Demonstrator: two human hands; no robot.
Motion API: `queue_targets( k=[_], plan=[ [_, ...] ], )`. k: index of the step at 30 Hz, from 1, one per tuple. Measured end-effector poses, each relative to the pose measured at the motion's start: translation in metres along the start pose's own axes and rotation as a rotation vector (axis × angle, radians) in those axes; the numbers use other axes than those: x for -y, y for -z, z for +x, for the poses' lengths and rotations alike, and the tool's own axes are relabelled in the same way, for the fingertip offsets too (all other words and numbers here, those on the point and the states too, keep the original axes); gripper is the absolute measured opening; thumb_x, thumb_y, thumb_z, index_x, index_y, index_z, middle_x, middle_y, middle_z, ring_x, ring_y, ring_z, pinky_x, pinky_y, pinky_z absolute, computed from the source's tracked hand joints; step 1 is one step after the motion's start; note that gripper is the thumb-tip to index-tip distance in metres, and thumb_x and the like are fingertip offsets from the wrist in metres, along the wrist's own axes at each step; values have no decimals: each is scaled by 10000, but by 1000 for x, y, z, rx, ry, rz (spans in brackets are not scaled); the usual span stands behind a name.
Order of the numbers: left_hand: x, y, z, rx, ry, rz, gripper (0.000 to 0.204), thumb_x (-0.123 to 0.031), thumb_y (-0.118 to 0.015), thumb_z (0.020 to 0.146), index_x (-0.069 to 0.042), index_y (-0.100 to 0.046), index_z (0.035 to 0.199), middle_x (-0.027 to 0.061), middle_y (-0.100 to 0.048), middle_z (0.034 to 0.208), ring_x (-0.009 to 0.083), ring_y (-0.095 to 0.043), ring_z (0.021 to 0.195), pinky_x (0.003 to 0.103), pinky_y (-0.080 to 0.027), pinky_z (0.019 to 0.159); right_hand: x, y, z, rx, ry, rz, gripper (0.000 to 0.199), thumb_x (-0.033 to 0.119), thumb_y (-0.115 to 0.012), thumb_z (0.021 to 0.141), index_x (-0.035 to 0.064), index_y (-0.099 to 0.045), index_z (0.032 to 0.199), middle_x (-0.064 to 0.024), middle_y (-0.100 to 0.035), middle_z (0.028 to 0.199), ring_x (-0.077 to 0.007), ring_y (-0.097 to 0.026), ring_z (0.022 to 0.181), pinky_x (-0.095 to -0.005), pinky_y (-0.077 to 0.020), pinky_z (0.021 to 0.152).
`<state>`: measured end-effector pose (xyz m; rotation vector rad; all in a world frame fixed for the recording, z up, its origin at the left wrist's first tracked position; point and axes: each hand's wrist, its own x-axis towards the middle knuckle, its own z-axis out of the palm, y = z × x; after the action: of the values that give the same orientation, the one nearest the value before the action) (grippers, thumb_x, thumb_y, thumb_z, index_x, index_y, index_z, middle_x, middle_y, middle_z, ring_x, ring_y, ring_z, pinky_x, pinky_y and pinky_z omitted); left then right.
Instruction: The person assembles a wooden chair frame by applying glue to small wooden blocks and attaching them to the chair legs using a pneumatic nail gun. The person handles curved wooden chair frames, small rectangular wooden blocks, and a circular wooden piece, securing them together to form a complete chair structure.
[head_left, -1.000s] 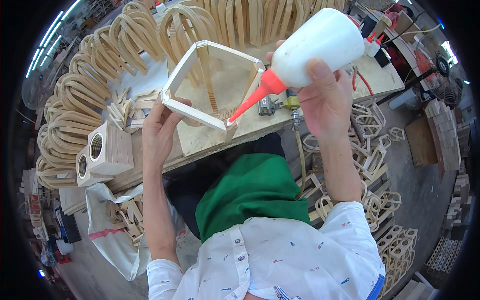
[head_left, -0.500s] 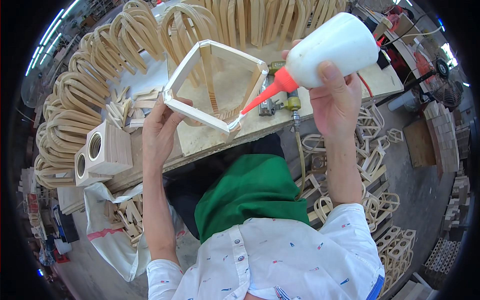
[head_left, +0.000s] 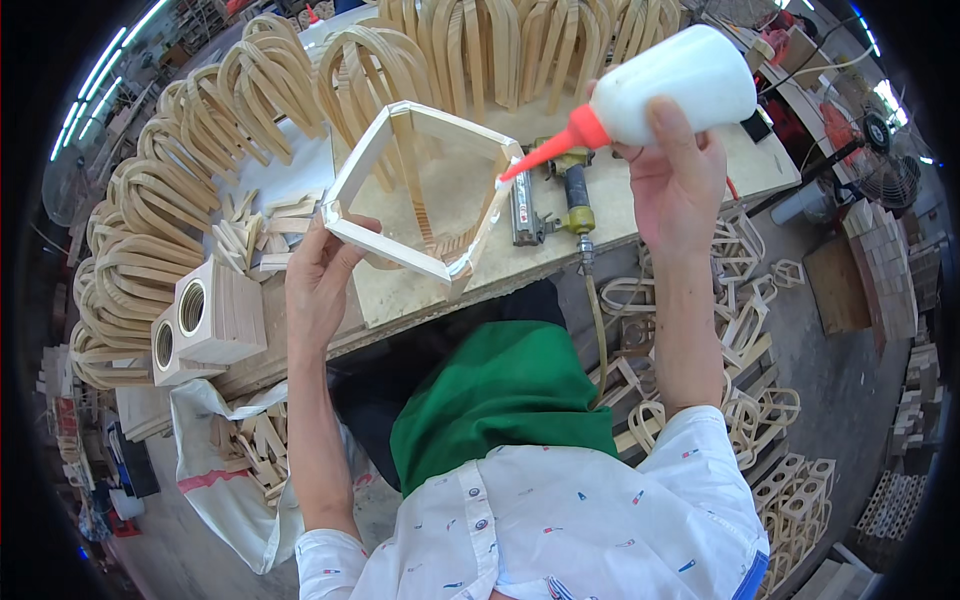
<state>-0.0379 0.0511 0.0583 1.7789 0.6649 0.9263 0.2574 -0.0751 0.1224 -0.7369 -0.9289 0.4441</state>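
Observation:
My left hand point(head_left: 322, 285) grips a pale wooden frame point(head_left: 392, 246) by its left corner, holding it tilted above the workbench. The frame has several straight sides, with a curved wooden part beneath it. White glue point(head_left: 461, 265) shows at its near corner and along the right edge. In my right hand point(head_left: 682, 180) is a white squeeze glue bottle point(head_left: 672, 88) with a red nozzle point(head_left: 552, 146). The nozzle points down to the left, its tip at the frame's upper right corner. Behind the frame, on the bench, lies a yellow-green air nailer point(head_left: 578, 200) joined to a hose.
Bundles of curved wooden frames point(head_left: 250, 75) line the workbench point(head_left: 390, 315) at the left and back. Wood offcuts point(head_left: 245, 235) and wooden blocks with round holes point(head_left: 222, 310) sit at left. A white sack point(head_left: 205, 450) of scraps stands below. Wooden frames point(head_left: 745, 400) are piled at lower right.
The bottle's nozzle tip has moved from the frame's near corner up along its right edge to the upper right corner. The frame has shifted slightly toward me, and more glue shows on that edge.

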Motion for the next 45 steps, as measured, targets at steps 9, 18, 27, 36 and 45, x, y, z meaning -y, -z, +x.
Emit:
queue_targets(
  k=[9,18,27,36,45],
  plan=[
    [-4,-4,0,-1,7,15,245,-18,-569,923,27,-577,1164,79,-664,1012,136,-589,916,295,-467,847,-18,-7,33,-79,58,98,381,119,-645,899,-11,-473,1213,-118,-615,1097,-243,-646,1009,-422,-579,822],
    [-10,-6,-2,5,30,7,165,-55,-573,931,-10,-609,1085,69,-656,1047,131,-595,915,285,-465,865,-34,-17,37,-74,44,79,406,113,-677,876,-27,-479,1202,-118,-601,1108,-230,-649,979,-410,-583,798],
    [-9,-7,-1,-3,4,56,426,0,-598,891,13,-511,1308,94,-670,1014,146,-618,912,298,-482,839,-12,-19,28,-99,80,72,384,140,-651,895,-35,-482,1192,-137,-610,1099,-259,-650,989,-413,-574,840],
    [-11,-10,0,-3,51,34,229,6,-565,920,19,-576,1148,96,-646,1044,155,-603,969,311,-482,881,-9,-64,-9,86,-111,196,418,180,-667,886,-48,-502,1195,-139,-635,1077,-265,-647,1007,-376,-563,849],
    [-5,-7,-1,-14,22,54,222,-7,-579,919,12,-581,1140,75,-648,1039,140,-594,958,302,-473,868,-8,-72,-21,81,-112,130,476,157,-730,836,-41,-503,1204,-125,-628,1101,-217,-633,1003,-354,-516,882]
  ],
)
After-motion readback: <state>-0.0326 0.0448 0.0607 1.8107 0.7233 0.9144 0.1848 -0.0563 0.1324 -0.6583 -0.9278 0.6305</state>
